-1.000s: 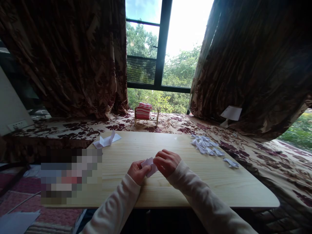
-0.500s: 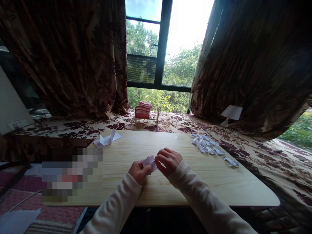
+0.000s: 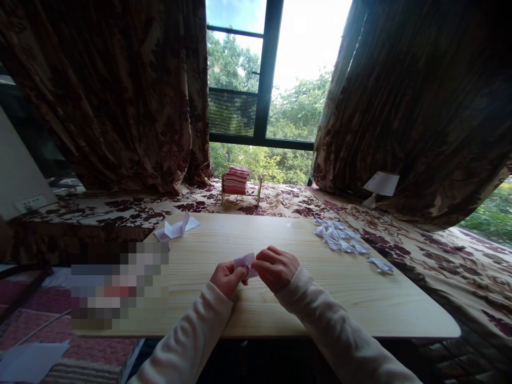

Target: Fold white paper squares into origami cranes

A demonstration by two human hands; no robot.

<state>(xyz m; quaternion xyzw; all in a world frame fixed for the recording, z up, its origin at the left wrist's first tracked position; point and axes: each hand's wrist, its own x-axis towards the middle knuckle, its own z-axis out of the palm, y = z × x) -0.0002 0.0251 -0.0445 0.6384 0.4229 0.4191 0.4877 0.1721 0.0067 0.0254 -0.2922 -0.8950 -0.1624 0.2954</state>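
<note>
A small folded piece of white paper (image 3: 245, 262) is pinched between my two hands just above the light wooden table (image 3: 360, 298). My left hand (image 3: 228, 279) grips its left side with closed fingers. My right hand (image 3: 277, 268) is curled over its right side, fingertips pressed on the paper. Both arms wear cream sleeves.
Several small folded paper pieces (image 3: 338, 237) lie at the table's far right, one more (image 3: 380, 264) nearer the edge. A larger folded white paper (image 3: 176, 229) lies at the far left. A small wooden rack with red striped cloth (image 3: 237, 184) stands on the floral ledge. A blurred patch covers the table's left.
Both hands have shifted slightly and worked the paper between the fingers; the paper now sits a little higher. Nothing else on the table moved.
</note>
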